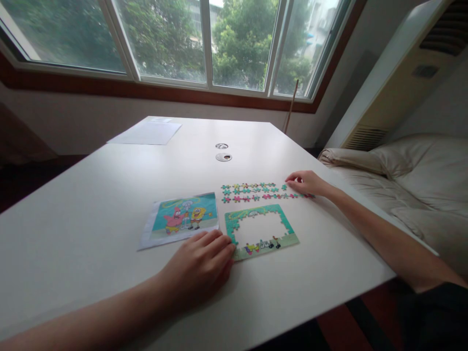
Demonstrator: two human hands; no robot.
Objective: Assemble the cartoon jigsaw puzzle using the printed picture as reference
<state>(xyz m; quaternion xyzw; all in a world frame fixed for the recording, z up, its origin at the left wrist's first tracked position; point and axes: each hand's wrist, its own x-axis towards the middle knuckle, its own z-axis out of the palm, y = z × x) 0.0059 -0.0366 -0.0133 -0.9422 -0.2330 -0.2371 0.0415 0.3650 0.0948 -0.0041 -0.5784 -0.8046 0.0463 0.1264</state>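
A jigsaw puzzle (241, 254) lies on the table with its border joined and its middle bare. My left hand (206, 256) rests at the puzzle's lower left corner, fingers curled together over the edge; the thumb is mostly hidden. Beyond the puzzle, loose pieces (246, 198) lie in three rows. At the right end of these rows, my right hand (309, 183) has thumb and forefinger brought together at a teal puzzle piece (284, 187). Left of the puzzle is a printed picture (185, 214) of cartoon figures on white paper.
The white table (146, 170) has two round inserts (224, 157) in its top. White sheets (146, 132) lie at the far left. To the right stand a pale leather sofa (431, 165) and a tall floor unit (395, 78). Windows (164, 39) line the far wall.
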